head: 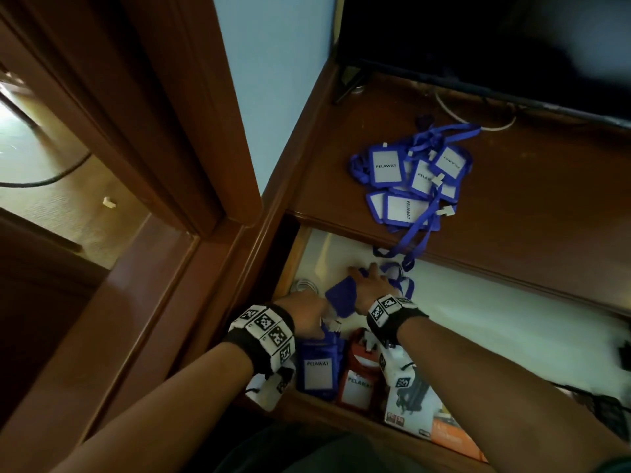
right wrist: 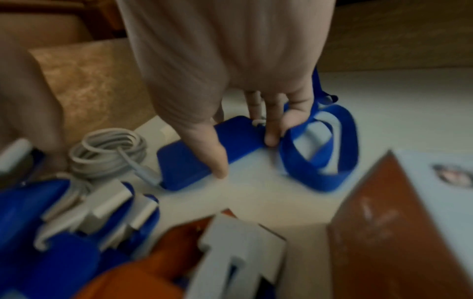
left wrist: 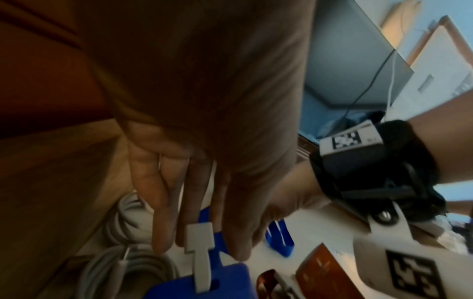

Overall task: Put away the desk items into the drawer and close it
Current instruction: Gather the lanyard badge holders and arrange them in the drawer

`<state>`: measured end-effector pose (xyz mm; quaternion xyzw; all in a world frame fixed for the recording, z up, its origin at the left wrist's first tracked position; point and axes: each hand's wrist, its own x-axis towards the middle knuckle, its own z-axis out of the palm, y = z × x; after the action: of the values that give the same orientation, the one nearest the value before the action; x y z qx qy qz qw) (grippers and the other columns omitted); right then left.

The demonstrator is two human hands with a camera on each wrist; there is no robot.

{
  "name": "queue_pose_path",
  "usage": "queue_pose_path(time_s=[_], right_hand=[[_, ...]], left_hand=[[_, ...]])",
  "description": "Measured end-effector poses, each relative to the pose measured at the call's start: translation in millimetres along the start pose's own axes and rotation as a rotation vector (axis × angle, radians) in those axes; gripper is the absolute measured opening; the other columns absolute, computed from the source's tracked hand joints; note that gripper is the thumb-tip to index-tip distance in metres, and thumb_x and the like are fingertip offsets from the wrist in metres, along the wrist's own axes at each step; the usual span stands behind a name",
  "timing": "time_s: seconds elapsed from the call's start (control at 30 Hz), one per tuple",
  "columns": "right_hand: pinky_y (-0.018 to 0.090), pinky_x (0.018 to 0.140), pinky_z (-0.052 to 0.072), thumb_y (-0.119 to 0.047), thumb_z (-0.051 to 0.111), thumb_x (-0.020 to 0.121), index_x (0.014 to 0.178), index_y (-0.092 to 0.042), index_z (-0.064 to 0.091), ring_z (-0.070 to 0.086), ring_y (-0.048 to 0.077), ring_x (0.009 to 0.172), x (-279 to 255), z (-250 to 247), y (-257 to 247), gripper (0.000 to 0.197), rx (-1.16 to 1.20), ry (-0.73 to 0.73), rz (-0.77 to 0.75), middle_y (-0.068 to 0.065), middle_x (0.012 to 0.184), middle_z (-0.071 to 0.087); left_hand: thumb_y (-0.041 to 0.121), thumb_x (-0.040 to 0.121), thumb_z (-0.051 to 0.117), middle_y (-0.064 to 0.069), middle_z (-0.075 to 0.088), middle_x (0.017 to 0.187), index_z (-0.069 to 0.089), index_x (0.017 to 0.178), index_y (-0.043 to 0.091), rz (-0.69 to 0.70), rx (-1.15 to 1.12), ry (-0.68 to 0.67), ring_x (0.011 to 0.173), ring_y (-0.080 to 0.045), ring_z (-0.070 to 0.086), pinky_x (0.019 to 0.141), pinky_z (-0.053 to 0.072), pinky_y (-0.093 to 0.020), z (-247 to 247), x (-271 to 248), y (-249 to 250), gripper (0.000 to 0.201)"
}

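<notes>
The drawer [head: 478,312] is pulled open, and both hands are inside it at the left end. My right hand [head: 365,281] pinches a blue badge holder [right wrist: 194,157] between thumb and fingers just above the white drawer bottom; its blue lanyard [right wrist: 320,151] loops to the right of the fingers. My left hand [head: 304,312] has straight fingers [left wrist: 161,222] touching the top of a standing stack of blue badge holders [head: 319,367] with white clips [left wrist: 200,252]. A pile of blue badge holders [head: 409,179] with lanyards lies on the desk top [head: 529,206].
Orange badge holders [head: 358,380] and a printed box [head: 420,411] stand beside the blue stack. A coiled white cable [head: 302,286] lies in the drawer's left corner. One lanyard [head: 409,247] hangs over the desk edge into the drawer. A dark screen [head: 478,39] stands behind.
</notes>
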<state>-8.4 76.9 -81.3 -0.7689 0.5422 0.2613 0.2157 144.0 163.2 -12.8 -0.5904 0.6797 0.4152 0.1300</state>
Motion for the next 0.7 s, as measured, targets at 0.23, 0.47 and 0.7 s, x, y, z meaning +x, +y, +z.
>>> queue_pose_path(time_s=[0.23,0.47,0.7], right_hand=[[0.038,0.077,0.049,-0.011,0.056,0.084,0.117,-0.008,0.046,0.058,0.037,0.103,-7,-5,6,0.035,0.109,-0.018,-0.007,0.02,0.117,0.054],[0.032,0.063,0.046,-0.03,0.057,0.088,0.079,-0.011,0.057,0.06,0.027,0.077,-35,-30,9,0.021,0.231,0.067,-0.104,0.013,0.091,0.066],[0.02,0.057,0.036,-0.015,0.073,0.077,0.073,-0.011,0.067,0.047,0.009,0.061,-94,-41,50,0.008,0.553,0.232,-0.254,-0.004,0.066,0.052]], left_hand=[[0.032,0.086,0.066,-0.003,0.055,0.124,0.058,0.122,0.019,-0.05,-0.217,0.081,0.11,-0.018,0.053,0.091,0.046,-0.031,6,-2,-5,0.039],[0.026,0.086,0.064,0.0,0.038,0.138,0.045,0.133,0.018,-0.041,-0.31,0.49,0.125,-0.017,0.043,0.105,0.035,-0.029,-11,1,9,0.051],[0.05,0.083,0.064,0.014,0.059,0.119,0.063,0.11,0.032,0.161,-0.349,0.489,0.114,-0.005,0.051,0.099,0.042,-0.031,-30,12,48,0.033]])
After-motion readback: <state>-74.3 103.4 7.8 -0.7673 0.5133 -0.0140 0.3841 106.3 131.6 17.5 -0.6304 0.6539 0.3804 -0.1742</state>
